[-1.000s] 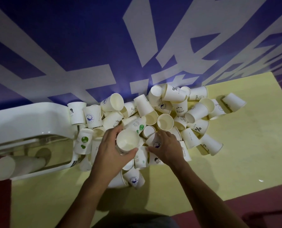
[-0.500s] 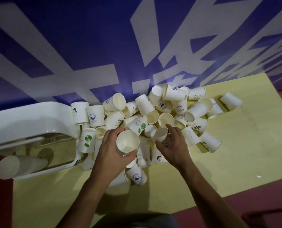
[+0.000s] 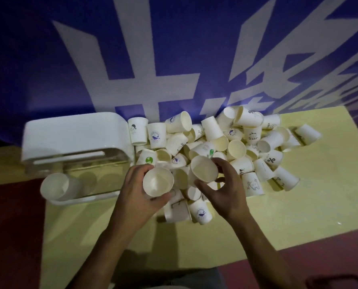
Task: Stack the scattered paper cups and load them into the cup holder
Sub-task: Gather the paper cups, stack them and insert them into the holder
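A heap of white paper cups (image 3: pixel 234 142) lies scattered on the yellow table (image 3: pixel 299 222), many on their sides. My left hand (image 3: pixel 136 190) grips a small stack of cups (image 3: pixel 158 181), mouth facing up. Just to its right, my right hand (image 3: pixel 226 190) holds a single cup (image 3: pixel 204 168) lifted off the heap, tilted with its mouth toward me. The white cup holder (image 3: pixel 73 134) lies at the left, with a stack of cups (image 3: pixel 57 185) sticking out of its near end.
A blue wall banner with large white characters (image 3: pixel 174 59) rises right behind the heap. The table's left edge (image 3: pixel 45 226) borders dark red floor. Bare yellow table surface extends to the right and toward me.
My right hand has picked one cup out of the heap and raised it toward the stack in my left hand. The left hand has kept its stack nearly still.
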`<state>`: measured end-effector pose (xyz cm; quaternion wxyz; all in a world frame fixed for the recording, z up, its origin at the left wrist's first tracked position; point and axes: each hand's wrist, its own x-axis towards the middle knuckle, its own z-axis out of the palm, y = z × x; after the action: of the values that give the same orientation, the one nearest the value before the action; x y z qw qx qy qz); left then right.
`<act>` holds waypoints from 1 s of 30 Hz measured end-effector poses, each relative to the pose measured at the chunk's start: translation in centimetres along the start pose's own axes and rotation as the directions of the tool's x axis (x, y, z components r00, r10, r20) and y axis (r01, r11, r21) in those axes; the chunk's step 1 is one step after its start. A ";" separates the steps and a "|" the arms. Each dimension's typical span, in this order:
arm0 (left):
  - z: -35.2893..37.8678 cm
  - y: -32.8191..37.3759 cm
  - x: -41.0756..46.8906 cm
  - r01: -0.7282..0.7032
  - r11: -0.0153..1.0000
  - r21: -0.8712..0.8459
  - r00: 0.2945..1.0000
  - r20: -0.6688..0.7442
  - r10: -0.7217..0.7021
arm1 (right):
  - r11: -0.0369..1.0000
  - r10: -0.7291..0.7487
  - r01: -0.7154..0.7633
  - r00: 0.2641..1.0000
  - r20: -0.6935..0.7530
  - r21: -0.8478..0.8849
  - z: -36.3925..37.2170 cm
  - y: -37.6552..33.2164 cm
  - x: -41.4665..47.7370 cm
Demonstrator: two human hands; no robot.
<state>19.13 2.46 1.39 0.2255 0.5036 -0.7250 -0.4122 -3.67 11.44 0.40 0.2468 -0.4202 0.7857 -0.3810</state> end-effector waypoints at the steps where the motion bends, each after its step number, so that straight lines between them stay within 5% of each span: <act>1: -1.0 -0.6 -0.4 0.001 1.000 -0.002 1.000 -0.009 -0.001 | 1.000 0.001 -0.001 1.000 0.000 0.007 0.7 -0.8 -0.4; 15: -16.5 -13.1 -5.1 0.095 0.995 -0.009 0.969 -0.227 -0.095 | 0.995 -0.062 0.051 0.989 0.134 0.082 16.9 -12.5 -5.1; 30: -20.6 -16.2 -3.2 0.087 0.992 -0.089 0.943 -0.312 -0.111 | 0.992 -0.105 0.093 0.985 0.139 0.088 21.7 -16.5 -5.6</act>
<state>44.50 -4.70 -0.14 0.3366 0.5901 -0.6374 -0.3635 22.41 1.80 1.32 0.3002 -0.4745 0.7280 -0.3933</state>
